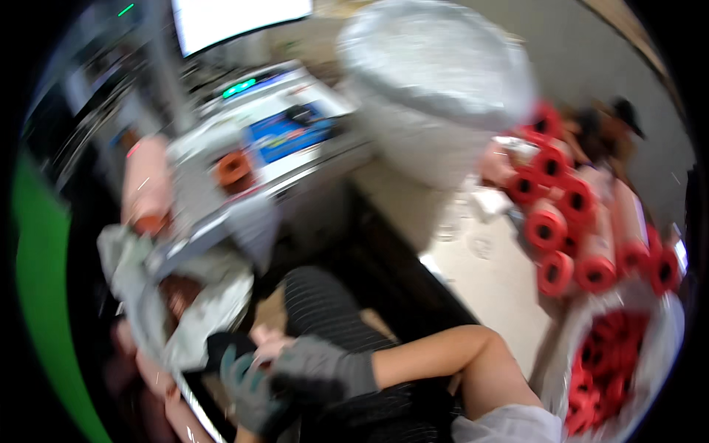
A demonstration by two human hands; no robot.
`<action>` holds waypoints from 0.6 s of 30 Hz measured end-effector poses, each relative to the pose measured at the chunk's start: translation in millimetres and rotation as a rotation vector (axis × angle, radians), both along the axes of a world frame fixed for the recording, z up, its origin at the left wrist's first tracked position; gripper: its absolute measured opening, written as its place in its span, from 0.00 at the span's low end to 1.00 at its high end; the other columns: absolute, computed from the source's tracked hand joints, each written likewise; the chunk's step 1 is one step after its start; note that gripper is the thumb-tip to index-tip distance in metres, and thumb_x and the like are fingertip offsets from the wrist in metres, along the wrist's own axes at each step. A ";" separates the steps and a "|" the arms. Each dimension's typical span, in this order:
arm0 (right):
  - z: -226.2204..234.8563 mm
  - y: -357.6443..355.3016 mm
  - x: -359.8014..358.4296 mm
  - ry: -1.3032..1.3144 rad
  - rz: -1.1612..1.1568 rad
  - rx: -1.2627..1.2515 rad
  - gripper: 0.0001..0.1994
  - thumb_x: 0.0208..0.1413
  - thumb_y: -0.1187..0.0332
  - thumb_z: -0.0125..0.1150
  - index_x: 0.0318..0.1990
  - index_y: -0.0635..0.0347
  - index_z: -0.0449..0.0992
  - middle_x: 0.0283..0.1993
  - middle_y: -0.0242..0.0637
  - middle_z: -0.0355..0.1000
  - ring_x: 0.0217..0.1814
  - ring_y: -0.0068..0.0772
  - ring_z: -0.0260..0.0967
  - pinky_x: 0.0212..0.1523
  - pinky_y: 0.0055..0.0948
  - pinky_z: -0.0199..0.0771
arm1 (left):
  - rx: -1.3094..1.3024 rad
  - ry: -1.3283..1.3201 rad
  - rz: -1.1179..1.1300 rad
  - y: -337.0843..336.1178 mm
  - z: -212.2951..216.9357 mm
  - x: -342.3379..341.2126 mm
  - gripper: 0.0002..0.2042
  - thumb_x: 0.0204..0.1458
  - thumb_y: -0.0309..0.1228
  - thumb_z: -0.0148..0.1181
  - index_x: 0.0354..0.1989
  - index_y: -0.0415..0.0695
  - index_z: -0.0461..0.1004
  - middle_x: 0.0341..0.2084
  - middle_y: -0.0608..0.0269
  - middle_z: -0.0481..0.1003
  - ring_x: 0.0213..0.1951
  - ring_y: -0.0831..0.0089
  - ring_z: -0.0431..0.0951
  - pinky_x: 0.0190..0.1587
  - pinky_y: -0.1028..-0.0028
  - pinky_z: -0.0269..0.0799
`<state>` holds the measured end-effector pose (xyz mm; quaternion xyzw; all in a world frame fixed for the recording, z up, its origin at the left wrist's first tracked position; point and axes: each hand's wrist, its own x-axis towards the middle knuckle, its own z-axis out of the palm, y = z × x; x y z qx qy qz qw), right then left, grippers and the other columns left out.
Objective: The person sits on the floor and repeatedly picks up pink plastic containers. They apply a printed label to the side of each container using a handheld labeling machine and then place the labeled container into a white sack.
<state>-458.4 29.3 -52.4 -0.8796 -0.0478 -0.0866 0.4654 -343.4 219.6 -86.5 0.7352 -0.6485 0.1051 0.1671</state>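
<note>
Nearest to us were our own two gloved hands, low in the blurred view. Our right hand [314,369], in a grey glove, came in on a bare forearm from the lower right and lay against our left hand [247,387], which wore a grey and teal glove. Between them we saw a small pale pink thing [267,343], touching both gloves; we could not tell whether either hand's fingers were closed on it or merely resting there. Our dark striped trouser leg [325,303] lay just behind the hands. To our left a crumpled white bag [210,303] hung off the edge of a grey machine table [221,192], on which an orange roll core [233,168] stood. Well apart on our right, red-ended rolls [576,221] were heaped beside a white sack [665,332] filled with more of them.
</note>
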 end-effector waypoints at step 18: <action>-31.6 -8.8 -6.2 -0.404 -0.013 -0.506 0.17 0.57 0.49 0.68 0.30 0.52 0.81 0.39 0.30 0.73 0.38 0.30 0.71 0.33 0.30 0.73 | 0.023 0.069 0.058 -45.3 51.8 17.6 0.10 0.36 0.30 0.67 0.28 0.47 0.75 0.35 0.64 0.71 0.43 0.57 0.75 0.54 0.49 0.74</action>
